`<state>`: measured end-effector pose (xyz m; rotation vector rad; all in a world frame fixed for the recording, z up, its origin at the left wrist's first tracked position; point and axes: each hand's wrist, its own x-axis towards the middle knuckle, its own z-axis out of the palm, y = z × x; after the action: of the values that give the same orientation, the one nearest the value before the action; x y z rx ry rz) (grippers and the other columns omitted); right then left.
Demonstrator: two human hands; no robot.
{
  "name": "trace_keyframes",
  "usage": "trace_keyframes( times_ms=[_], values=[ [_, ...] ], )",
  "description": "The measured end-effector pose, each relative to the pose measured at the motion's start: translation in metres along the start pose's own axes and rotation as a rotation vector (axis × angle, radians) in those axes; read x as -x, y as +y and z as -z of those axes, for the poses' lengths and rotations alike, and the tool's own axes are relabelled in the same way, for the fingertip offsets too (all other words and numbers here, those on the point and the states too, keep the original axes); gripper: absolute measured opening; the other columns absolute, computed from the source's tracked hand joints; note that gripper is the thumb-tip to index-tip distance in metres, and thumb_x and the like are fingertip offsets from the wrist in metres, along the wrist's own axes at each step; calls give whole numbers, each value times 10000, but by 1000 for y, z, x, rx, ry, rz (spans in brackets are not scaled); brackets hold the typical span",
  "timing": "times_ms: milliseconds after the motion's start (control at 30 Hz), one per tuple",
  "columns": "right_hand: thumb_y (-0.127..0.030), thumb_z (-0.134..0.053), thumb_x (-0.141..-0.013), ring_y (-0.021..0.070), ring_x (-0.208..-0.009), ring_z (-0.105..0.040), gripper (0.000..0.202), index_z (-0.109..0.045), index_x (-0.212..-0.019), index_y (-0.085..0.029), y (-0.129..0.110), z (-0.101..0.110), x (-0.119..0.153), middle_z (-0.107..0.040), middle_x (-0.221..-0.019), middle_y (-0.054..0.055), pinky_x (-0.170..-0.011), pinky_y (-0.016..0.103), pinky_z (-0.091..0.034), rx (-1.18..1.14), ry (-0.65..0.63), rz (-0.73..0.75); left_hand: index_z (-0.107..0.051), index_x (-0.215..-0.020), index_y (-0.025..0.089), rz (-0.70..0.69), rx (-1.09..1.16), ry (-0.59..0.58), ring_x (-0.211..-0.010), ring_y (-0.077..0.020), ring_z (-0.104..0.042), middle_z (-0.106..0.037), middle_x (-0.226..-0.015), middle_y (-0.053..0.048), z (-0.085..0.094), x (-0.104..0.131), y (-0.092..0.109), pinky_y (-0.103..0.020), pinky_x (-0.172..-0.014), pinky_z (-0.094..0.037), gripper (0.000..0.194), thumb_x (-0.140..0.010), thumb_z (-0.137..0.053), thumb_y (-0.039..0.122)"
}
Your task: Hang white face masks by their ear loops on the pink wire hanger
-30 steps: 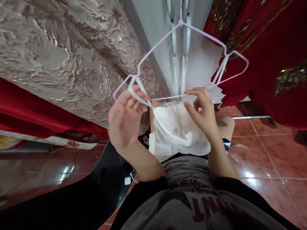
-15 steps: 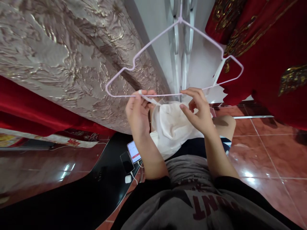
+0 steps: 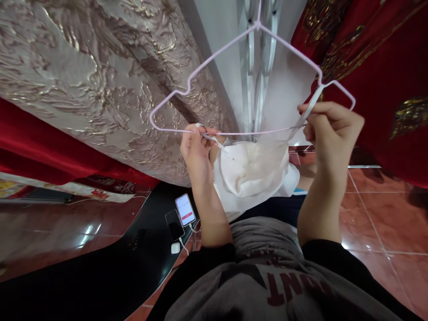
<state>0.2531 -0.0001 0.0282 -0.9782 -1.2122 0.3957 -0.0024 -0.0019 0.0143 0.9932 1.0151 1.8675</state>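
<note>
A pale pink clothes hanger (image 3: pixel 222 49) hangs in front of me, its hook end past the top edge. On my lap lies a white garment (image 3: pixel 257 169) with thin straps. One strap (image 3: pixel 312 104) loops over the hanger's right notch, and my right hand (image 3: pixel 334 133) pinches it just above the bottom bar. My left hand (image 3: pixel 199 151) is closed around the other strap (image 3: pixel 214 139) at the left part of the bottom bar. Whether its fingers also grip the bar I cannot tell.
A shiny embossed pinkish cloth (image 3: pixel 110 80) hangs at left, a red cloth with gold sequins (image 3: pixel 377 98) at right. Two phones, one lit phone (image 3: pixel 185 209) and one dark phone (image 3: pixel 174 224), lie on a black surface (image 3: pixel 100 276) beside a white case (image 3: pixel 175 248). Tiled floor (image 3: pixel 371 214) shows at right.
My right hand has moved right from the middle of the bottom bar and taken hold of the right strap. My left hand stays at the left strap. The garment's right side is spread wider.
</note>
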Motion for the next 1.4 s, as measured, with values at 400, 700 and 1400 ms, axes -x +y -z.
trace_keyframes(
  times_ms=[400,700,1400],
  values=[
    [-499,-874,-837,68,-485,-281,361,-867,-1054,-211,61,61,-37,-431,-653,-47,-502,266,-273,66,560,331,-631,-806,239,71,76,8,-691,-154,-718,-773,-790,-32,1,-1,-1,-244,-610,-559,377,-1064,-763,480],
    [-518,-815,-952,143,-785,-635,462,-781,-1372,-329,12,-2,46,-763,-1227,64,-605,306,-567,188,-229,113,-646,-858,215,61,88,35,-700,-143,-702,-790,-850,-42,-10,9,-3,-249,-655,-537,289,-1064,-753,387],
    [-550,-867,-901,52,-581,-364,449,-762,-1263,-305,3,1,40,-621,-1031,2,-519,274,-384,124,-234,73,-903,-1191,216,-675,-320,-9,-1107,-209,-787,-868,-1121,-45,34,-39,30,-372,-1037,-603,253,-973,-780,182]
  ],
)
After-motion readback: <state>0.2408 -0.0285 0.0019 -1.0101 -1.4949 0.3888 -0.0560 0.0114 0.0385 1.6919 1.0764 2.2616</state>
